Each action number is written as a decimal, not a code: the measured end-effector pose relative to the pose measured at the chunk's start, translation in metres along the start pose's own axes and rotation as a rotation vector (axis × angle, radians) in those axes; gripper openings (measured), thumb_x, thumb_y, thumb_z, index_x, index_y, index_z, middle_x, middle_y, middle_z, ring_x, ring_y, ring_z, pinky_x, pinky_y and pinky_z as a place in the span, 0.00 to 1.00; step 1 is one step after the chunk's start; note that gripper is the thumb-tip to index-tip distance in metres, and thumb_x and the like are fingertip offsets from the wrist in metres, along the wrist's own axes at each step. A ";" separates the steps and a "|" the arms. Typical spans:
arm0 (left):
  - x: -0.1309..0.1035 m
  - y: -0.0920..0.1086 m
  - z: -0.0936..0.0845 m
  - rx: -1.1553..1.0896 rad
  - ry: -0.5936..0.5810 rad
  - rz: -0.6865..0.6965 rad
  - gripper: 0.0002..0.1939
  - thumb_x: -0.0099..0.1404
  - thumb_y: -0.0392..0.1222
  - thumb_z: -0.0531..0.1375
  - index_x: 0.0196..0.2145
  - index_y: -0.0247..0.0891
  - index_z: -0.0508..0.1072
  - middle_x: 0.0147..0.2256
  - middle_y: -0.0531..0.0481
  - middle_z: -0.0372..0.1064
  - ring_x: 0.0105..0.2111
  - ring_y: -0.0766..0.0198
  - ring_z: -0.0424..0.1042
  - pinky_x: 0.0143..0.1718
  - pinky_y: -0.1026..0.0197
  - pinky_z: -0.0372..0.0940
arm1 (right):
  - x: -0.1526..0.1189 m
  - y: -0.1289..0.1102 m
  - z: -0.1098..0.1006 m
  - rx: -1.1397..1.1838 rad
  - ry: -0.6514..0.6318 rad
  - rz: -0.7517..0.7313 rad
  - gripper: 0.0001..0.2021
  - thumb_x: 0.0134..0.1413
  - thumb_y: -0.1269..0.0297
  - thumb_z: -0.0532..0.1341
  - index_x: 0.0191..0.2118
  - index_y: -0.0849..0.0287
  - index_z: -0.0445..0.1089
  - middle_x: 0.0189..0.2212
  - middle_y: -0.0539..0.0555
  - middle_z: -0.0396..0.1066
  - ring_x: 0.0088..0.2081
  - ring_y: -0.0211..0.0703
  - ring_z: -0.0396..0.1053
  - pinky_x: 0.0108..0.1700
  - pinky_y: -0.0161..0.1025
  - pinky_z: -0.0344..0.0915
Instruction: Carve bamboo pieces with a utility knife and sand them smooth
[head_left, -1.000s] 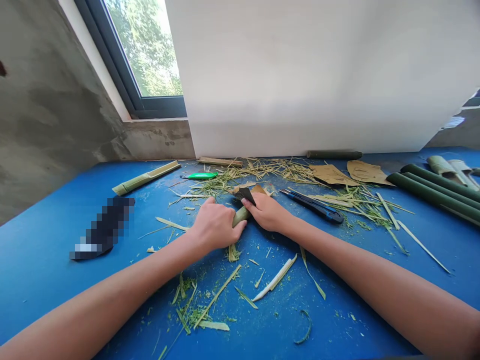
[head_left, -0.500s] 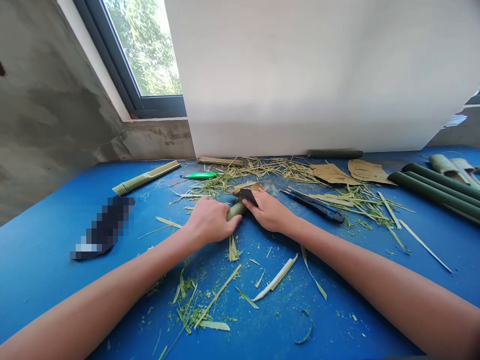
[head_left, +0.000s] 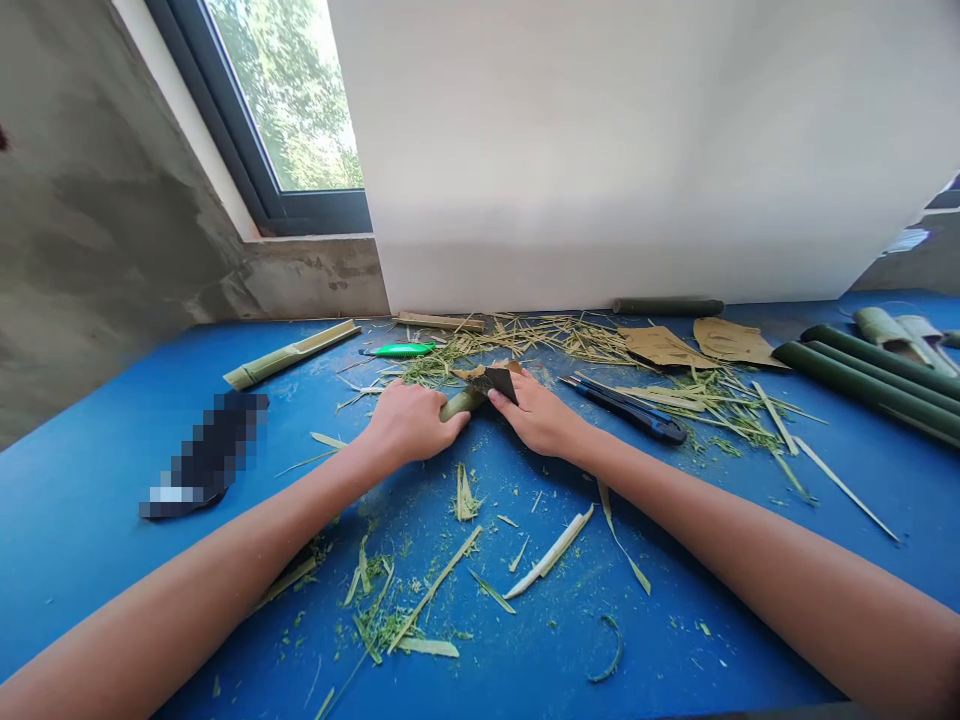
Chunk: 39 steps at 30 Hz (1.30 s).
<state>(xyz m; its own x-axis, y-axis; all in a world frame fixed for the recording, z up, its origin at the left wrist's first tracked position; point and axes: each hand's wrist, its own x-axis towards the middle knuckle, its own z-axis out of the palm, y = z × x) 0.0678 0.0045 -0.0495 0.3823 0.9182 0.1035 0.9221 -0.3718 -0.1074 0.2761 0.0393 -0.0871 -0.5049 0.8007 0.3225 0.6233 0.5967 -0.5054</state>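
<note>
My left hand [head_left: 411, 420] is closed around a short piece of bamboo [head_left: 459, 404], low over the blue table. Only a pale green stretch of it shows between my hands. With my right hand [head_left: 538, 412] I pinch a folded sheet of sandpaper [head_left: 501, 381], dark on one face and brown on the other, wrapped about the far end of the bamboo. That end is hidden under the sheet. Bamboo shavings [head_left: 465, 494] lie just below my hands. Right of my right hand rest dark blue-and-black cutter knives [head_left: 630, 408].
A green cutter [head_left: 403, 350] and a split bamboo piece [head_left: 292, 355] lie to the left, near a pixelated dark object [head_left: 217, 450]. Brown paper sheets [head_left: 667, 347] and dark green bamboo tubes [head_left: 870, 380] lie right. A white board [head_left: 600, 150] stands at the back.
My left hand has shifted slightly left and up with the bamboo, so more of it shows between my hands. The sandpaper stays in my right hand, which has barely moved.
</note>
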 end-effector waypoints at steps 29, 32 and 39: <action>-0.009 0.005 -0.009 -0.036 0.021 0.090 0.30 0.71 0.61 0.48 0.28 0.37 0.77 0.26 0.41 0.77 0.29 0.51 0.76 0.44 0.46 0.60 | -0.002 -0.003 -0.001 0.043 0.074 -0.071 0.20 0.74 0.55 0.46 0.52 0.55 0.73 0.54 0.58 0.75 0.57 0.52 0.68 0.68 0.58 0.52; -0.008 0.003 -0.008 -0.044 0.029 0.080 0.29 0.71 0.62 0.49 0.28 0.38 0.77 0.26 0.43 0.77 0.30 0.52 0.75 0.45 0.47 0.60 | -0.003 -0.003 -0.001 0.049 0.080 -0.056 0.20 0.74 0.55 0.47 0.55 0.54 0.72 0.54 0.58 0.75 0.58 0.53 0.68 0.68 0.58 0.51; -0.008 0.004 -0.012 -0.059 0.037 0.088 0.29 0.71 0.62 0.49 0.28 0.39 0.77 0.26 0.43 0.77 0.30 0.51 0.76 0.45 0.47 0.61 | -0.003 -0.004 -0.004 0.018 0.103 -0.070 0.20 0.74 0.55 0.46 0.55 0.54 0.73 0.53 0.58 0.75 0.57 0.53 0.68 0.68 0.57 0.51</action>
<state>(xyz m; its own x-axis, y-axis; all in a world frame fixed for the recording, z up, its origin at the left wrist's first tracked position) 0.0694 -0.0060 -0.0394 0.4631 0.8763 0.1329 0.8863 -0.4594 -0.0591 0.2780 0.0347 -0.0833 -0.4820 0.7589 0.4378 0.5776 0.6510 -0.4926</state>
